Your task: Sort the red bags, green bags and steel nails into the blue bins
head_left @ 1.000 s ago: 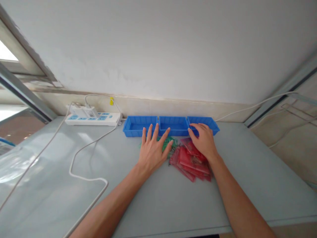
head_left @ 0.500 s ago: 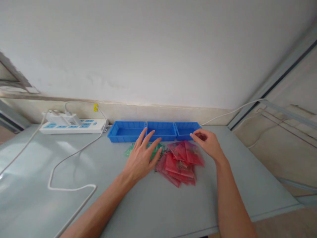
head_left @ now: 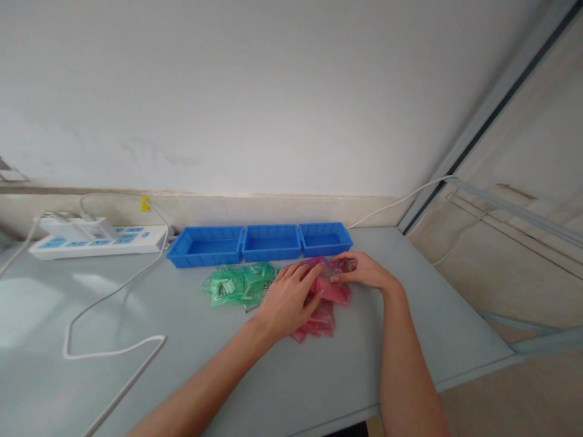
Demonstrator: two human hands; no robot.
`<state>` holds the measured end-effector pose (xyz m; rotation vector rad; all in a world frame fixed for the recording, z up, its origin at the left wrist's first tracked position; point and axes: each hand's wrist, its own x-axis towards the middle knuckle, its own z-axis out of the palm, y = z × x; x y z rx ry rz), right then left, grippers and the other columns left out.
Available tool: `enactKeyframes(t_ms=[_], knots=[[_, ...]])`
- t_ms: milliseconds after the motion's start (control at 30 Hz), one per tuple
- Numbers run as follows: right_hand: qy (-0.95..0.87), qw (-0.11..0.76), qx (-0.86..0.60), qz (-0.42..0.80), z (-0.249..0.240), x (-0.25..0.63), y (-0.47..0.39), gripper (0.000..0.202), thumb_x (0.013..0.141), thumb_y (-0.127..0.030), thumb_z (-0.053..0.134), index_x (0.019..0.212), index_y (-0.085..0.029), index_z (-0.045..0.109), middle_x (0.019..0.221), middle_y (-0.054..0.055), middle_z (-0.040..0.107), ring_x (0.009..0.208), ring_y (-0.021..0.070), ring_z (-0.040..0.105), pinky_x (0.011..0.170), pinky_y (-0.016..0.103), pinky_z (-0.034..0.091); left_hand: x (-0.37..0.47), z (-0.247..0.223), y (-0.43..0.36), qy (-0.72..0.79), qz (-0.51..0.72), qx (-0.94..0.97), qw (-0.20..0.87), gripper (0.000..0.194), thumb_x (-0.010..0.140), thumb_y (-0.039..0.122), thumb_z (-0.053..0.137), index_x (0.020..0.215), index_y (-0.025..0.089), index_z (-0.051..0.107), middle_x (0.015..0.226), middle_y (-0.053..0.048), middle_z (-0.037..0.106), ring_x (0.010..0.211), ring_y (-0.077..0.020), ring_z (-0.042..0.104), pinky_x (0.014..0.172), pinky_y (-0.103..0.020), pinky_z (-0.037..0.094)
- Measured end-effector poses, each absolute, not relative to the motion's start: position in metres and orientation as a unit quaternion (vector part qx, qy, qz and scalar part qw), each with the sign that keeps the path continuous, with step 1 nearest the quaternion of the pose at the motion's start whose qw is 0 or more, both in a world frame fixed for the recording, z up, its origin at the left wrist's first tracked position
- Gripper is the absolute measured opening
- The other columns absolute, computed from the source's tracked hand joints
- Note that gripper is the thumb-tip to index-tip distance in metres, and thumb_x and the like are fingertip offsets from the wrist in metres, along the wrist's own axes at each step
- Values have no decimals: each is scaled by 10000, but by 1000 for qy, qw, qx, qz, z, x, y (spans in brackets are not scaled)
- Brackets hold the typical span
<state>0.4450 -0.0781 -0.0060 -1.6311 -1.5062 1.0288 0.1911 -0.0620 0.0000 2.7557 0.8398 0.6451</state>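
Observation:
A pile of small red plastic bags (head_left: 325,312) lies on the table in front of the blue trays. My left hand (head_left: 291,297) rests over the pile's left side, palm down, with its fingers stretched out and touching the bags. At the upper right of the pile, my right hand (head_left: 367,270) has thumb and fingers closed on the edge of a red plastic bag (head_left: 334,290). Green plastic bags (head_left: 234,285) with small parts inside lie to the left of my left hand, which partly covers the red pile.
Three blue trays, a left one (head_left: 204,263), a middle one (head_left: 272,257) and a right one (head_left: 325,250), stand in a row near the wall. A white power strip (head_left: 150,240) sits at the left, and its white cable (head_left: 113,354) loops over the table (head_left: 182,328).
My left hand has moved from above the green bags right and down onto the red pile. My right hand has come to the red bag's edge. The view has shifted right.

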Motion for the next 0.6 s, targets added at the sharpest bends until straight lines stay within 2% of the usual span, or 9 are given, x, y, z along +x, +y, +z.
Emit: enactKeyframes(t_ms=[67, 167, 233, 300, 400, 500, 600], knots=[[-585, 331, -619, 407, -6, 447, -79, 483, 576, -466, 912, 890, -149, 728, 665, -29, 639, 582, 130, 554, 547, 239, 431, 191, -6, -61, 288, 221, 926, 100, 512, 981, 332, 559, 1464, 175, 500, 1384, -144, 630, 1294, -304, 576, 1109, -504, 470], [-604, 343, -602, 394, 2, 450, -83, 400, 630, -480, 886, 771, -159, 692, 651, -43, 616, 589, 119, 528, 562, 234, 414, 188, -12, -60, 299, 242, 916, 109, 591, 982, 373, 565, 1517, 161, 432, 1405, -160, 619, 1315, -299, 566, 1124, -491, 459], [-605, 379, -584, 387, 10, 448, -87, 384, 661, -468, 879, 811, -162, 703, 690, -33, 643, 619, 126, 552, 597, 243, 438, 186, -13, -60, 302, 255, 910, 122, 611, 989, 406, 563, 1528, 161, 414, 1412, -158, 617, 1324, -290, 561, 1135, -485, 451], [-588, 427, -559, 399, 18, 443, -88, 383, 691, -458, 866, 894, -168, 721, 793, -3, 703, 704, 157, 619, 688, 279, 499, 185, -11, -59, 303, 279, 901, 137, 572, 986, 436, 572, 1480, 163, 480, 1401, -141, 630, 1348, -294, 536, 1141, -490, 446], [-567, 485, -525, 409, 23, 431, -86, 390, 712, -448, 859, 969, -188, 725, 909, 23, 740, 802, 191, 671, 791, 328, 546, 185, -6, -56, 299, 345, 875, 163, 369, 988, 425, 574, 1243, 174, 664, 1274, -113, 706, 1363, -297, 516, 1130, -484, 457], [-555, 504, -500, 433, 22, 418, -83, 374, 738, -454, 843, 981, -209, 697, 890, 9, 729, 781, 175, 679, 783, 324, 572, 186, 1, -50, 301, 398, 841, 211, 249, 990, 363, 555, 973, 188, 730, 1054, -93, 765, 1145, -264, 659, 1005, -406, 534], [-521, 500, -477, 501, 20, 410, -80, 494, 738, -480, 833, 1120, -255, 616, 889, 1, 730, 733, 182, 704, 721, 350, 609, 191, 12, -42, 347, 399, 806, 267, 281, 988, 332, 518, 878, 179, 727, 907, -56, 772, 861, -214, 710, 829, -323, 549]])
